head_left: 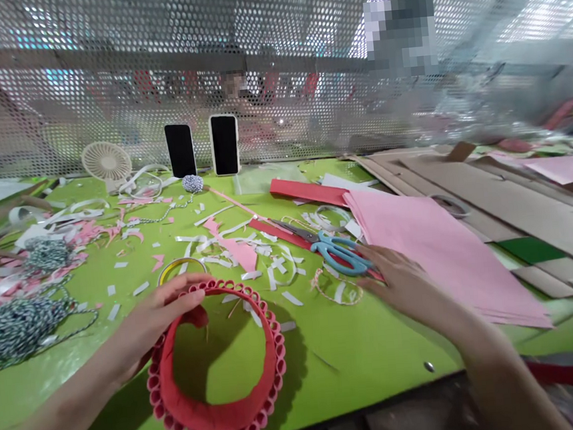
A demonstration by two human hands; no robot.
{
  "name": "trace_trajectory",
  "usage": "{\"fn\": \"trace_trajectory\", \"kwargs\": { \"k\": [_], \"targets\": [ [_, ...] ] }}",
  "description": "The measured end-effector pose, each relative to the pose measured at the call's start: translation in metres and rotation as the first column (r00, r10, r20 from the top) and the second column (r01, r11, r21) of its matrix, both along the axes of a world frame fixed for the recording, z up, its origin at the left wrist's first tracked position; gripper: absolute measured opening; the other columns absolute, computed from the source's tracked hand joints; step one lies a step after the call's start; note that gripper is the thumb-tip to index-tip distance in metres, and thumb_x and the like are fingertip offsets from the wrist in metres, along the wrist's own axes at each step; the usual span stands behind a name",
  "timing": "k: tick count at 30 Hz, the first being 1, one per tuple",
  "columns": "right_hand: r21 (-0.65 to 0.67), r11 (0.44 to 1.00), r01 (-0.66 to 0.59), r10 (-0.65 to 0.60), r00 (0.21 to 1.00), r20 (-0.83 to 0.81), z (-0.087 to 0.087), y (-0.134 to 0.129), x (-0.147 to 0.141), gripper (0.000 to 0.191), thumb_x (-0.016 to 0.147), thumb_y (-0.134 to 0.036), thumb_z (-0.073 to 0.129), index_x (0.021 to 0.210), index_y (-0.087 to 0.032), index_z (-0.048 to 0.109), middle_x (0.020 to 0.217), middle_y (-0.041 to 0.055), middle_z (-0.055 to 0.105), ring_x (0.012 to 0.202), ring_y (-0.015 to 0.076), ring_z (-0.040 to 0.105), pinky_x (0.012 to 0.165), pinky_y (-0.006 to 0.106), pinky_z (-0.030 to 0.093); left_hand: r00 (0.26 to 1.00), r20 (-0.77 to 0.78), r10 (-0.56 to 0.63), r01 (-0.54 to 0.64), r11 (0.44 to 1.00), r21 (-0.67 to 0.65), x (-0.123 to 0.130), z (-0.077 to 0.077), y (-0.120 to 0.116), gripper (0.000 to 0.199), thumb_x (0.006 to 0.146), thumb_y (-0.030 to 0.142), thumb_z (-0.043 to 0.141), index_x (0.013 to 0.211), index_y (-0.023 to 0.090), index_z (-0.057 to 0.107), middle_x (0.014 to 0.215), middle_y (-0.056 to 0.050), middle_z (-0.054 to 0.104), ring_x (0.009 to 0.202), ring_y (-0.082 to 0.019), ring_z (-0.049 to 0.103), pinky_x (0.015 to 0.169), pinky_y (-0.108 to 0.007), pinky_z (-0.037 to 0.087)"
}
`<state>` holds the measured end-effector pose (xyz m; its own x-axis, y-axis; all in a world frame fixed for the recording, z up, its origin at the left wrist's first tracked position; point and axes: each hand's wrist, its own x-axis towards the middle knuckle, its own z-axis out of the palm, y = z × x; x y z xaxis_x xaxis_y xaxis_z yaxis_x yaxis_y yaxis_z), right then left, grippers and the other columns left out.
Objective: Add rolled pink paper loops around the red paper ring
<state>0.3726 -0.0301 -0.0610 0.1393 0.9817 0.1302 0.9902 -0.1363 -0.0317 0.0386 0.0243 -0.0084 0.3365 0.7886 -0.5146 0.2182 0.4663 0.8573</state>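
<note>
My left hand (162,316) is closed on the upper left rim of a red paper ring (217,418), its thumb inside. Small rolled paper loops edge the ring all round, and it is held tilted above the table near the front edge. To the right, my right hand (397,282) has its fingers stretched and apart at the handle end of blue-handled scissors (343,253). The scissors lie with their dark blades pointing back and left, over a red paper strip (283,234). Whether my fingertips press on the handles cannot be made out.
Pink sheets (429,242) lie right of the scissors, with cardboard (505,189) beyond. Paper scraps and a yellow tape roll (180,264) lie mid-table. Twisted cord (20,328) heaps at left. Two phones (225,145) and a small fan (107,162) stand by the perforated metal screen (297,107).
</note>
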Motion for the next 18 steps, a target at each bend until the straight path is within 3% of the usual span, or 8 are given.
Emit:
{"fn": "trace_trajectory", "kwargs": {
  "k": [5, 8, 11, 14, 18],
  "targets": [
    [0.035, 0.999, -0.017, 0.022, 0.987, -0.159, -0.011, 0.025, -0.023, 0.034, 0.069, -0.021, 0.048, 0.102, -0.013, 0.052, 0.096, 0.0147, 0.058, 0.088, 0.0282, 0.055, 0.072, 0.039, 0.041, 1.0, 0.005, 0.004, -0.004, 1.0, 0.018, 0.001, 0.0, -0.002, 0.048, 0.068, 0.041, 0.062, 0.112, 0.023, 0.053, 0.061, -0.001, 0.064, 0.061, -0.016, 0.059, 0.057, -0.023, 0.046],
    [0.038, 0.999, -0.021, 0.029, 0.976, -0.214, -0.003, 0.029, -0.02, 0.033, 0.069, -0.024, 0.049, 0.101, -0.016, 0.049, 0.093, 0.0118, 0.057, 0.079, 0.0236, 0.056, 0.066, 0.034, 0.043, 1.0, 0.024, 0.006, -0.007, 1.0, 0.02, 0.001, 0.001, -0.003, 0.046, 0.067, 0.04, 0.063, 0.11, 0.023, 0.055, 0.06, 0.0, 0.064, 0.062, -0.015, 0.06, 0.059, -0.022, 0.046],
    [0.097, 0.995, 0.002, 0.041, 0.896, -0.443, 0.01, 0.036, -0.012, 0.031, 0.073, -0.031, 0.05, 0.101, -0.019, 0.047, 0.093, 0.009, 0.058, 0.073, 0.0191, 0.057, 0.061, 0.029, 0.044, 1.0, 0.015, -0.002, 0.002, 1.0, 0.009, 0.001, 0.002, -0.003, 0.047, 0.066, 0.04, 0.064, 0.11, 0.024, 0.055, 0.06, 0.0, 0.064, 0.064, -0.016, 0.061, 0.06, -0.022, 0.047],
    [0.156, 0.986, 0.064, 0.045, 0.792, -0.609, 0.018, 0.051, -0.015, 0.029, 0.076, -0.037, 0.046, 0.096, -0.017, 0.048, 0.095, 0.0113, 0.057, 0.077, 0.0197, 0.058, 0.059, 0.03, 0.045, 1.0, -0.006, -0.018, 0.018, 1.0, -0.015, 0.001, 0.002, -0.004, 0.049, 0.067, 0.043, 0.063, 0.112, 0.025, 0.052, 0.063, -0.001, 0.065, 0.064, -0.017, 0.062, 0.06, -0.023, 0.047],
    [0.158, 0.987, -0.007, 0.103, 0.787, -0.608, 0.015, 0.067, -0.05, 0.035, 0.081, -0.039, 0.041, 0.103, -0.013, 0.048, 0.101, 0.0131, 0.058, 0.088, 0.0195, 0.057, 0.068, 0.031, 0.046, 1.0, 0.019, -0.025, 0.025, 1.0, 0.008, 0.001, 0.0, -0.004, 0.041, 0.068, 0.041, 0.062, 0.105, 0.023, 0.055, 0.064, -0.001, 0.064, 0.064, -0.015, 0.061, 0.06, -0.023, 0.046]
  ]
}}
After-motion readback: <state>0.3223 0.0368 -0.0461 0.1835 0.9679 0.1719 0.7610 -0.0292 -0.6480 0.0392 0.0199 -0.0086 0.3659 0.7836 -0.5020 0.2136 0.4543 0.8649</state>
